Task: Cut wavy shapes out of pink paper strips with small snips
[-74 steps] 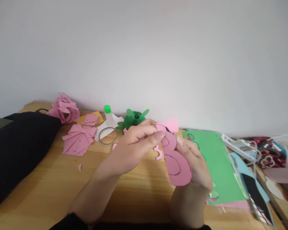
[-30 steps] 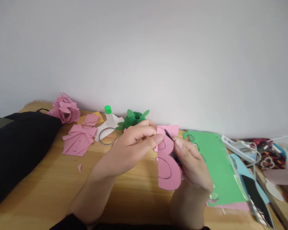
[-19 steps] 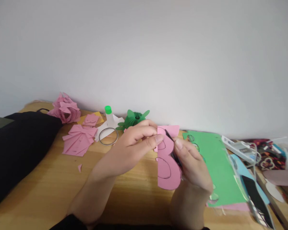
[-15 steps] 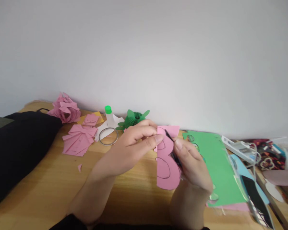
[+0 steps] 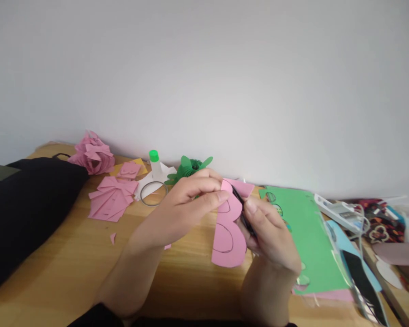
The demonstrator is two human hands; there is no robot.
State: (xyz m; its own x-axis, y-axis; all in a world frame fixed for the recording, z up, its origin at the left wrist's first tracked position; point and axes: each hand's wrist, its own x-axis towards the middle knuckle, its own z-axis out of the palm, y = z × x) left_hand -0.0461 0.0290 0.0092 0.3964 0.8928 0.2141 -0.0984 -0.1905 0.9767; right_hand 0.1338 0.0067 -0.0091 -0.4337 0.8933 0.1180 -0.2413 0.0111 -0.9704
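Pinched at its upper left by my left hand [image 5: 187, 213] is a pink paper piece [image 5: 230, 238] with scalloped right edge and dark drawn loops. My right hand [image 5: 272, 231] is closed around dark scissors [image 5: 239, 200], whose handles are mostly hidden by the fingers. Their blades lie along the paper's upper right edge. Behind the blades a pink flap [image 5: 243, 187] sticks out to the right. The paper hangs above the wooden table, its lower end tilted slightly left.
Left of my hands lie folded pink paper [image 5: 111, 202], a ring [image 5: 141, 195], a glue stick [image 5: 155, 165] and a black bag [image 5: 30, 209]. A green paper ornament [image 5: 187, 168] stands by the wall. At right are green sheets [image 5: 310, 236] and a white power strip [image 5: 341, 213].
The lower end of the pink paper has swung left, and the flap behind the blades has tipped downward. Both hands have hardly moved.
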